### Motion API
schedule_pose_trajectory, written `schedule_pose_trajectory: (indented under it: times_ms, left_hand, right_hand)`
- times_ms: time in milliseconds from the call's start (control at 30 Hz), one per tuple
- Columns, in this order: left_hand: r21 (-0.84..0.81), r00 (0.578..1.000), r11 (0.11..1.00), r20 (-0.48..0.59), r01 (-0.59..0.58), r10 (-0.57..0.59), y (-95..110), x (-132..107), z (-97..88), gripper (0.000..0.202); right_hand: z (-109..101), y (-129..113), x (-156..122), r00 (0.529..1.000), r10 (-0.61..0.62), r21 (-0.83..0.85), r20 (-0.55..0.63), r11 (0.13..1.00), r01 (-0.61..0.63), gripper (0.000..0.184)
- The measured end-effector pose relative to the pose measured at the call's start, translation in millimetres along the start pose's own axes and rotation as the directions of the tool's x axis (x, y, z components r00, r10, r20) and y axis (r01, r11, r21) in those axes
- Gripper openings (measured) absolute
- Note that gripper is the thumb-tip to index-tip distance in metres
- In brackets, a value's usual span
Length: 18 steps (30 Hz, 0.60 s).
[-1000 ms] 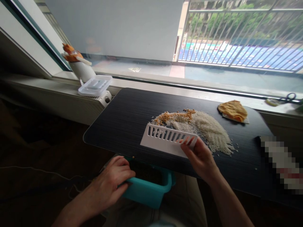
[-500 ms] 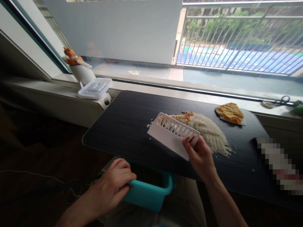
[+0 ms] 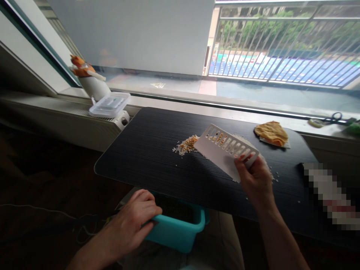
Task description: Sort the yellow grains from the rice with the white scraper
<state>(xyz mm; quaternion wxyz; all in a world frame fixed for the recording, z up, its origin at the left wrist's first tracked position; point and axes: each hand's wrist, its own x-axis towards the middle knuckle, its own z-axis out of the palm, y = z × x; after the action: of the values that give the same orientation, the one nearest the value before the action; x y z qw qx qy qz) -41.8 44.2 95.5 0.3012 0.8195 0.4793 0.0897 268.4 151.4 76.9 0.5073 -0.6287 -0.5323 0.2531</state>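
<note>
The right hand (image 3: 254,178) is raised over the black tabletop (image 3: 146,157), its forearm running up from the lower right of the view and the wrist bent slightly back. Its thumb and curled fingertips pinch the near right corner of a white slotted panel (image 3: 222,152). The panel tilts up and away to the left of the hand, slotted edge uppermost, and a few yellow beans show through the slots. Just beyond the fingertips, mostly hidden behind the panel, lies a pile of white rice (image 3: 247,141), with stray grains scattered on the tabletop beside the wrist. Farther left of the hand, past the panel's far corner and clear of it, sits a small heap of beans and rice (image 3: 187,144). Ahead of the hand and a little to its right, a crumpled yellow cloth (image 3: 272,132) rests near the table's back edge. The left hand (image 3: 135,223) is low, below the table's near edge, with the forearm coming in from the bottom left. Its fingers are closed together and wrapped over the left rim of a teal tub (image 3: 180,228), the knuckles up and the thumb tucked out of sight. The tub sits under the table edge, to the right of that hand. Well beyond the left hand, on the window ledge, is a clear lidded box (image 3: 109,105).
</note>
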Motion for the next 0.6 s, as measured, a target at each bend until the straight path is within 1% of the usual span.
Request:
schedule_pose_trajectory:
  times_ms: [167,300,433,600]
  left_hand:
    - [0.003,1.000,1.000,-0.007,0.002,-0.002,0.4,1.5,0.8,0.030]
    - [0.009,1.000,1.000,-0.006,0.002,-0.002,0.3,1.6,1.0,0.031]
    - [-0.001,1.000,1.000,-0.016,-0.002,0.002,0.5,1.9,0.7,0.030]
    - [-0.009,0.999,1.000,-0.028,-0.017,0.017,0.2,2.6,0.7,0.028]
  right_hand:
    - [11.8,-1.8,3.6,0.998,-0.026,0.023,0.060,0.999,0.024,0.022]
    - [9.7,-3.2,3.9,0.996,-0.018,0.041,0.085,0.999,0.015,0.022]
    - [10.3,-3.2,4.5,0.997,0.010,0.068,0.081,0.998,-0.015,0.022]
    - [15.6,-1.8,5.4,0.993,-0.021,0.106,0.112,0.994,0.009,0.022]
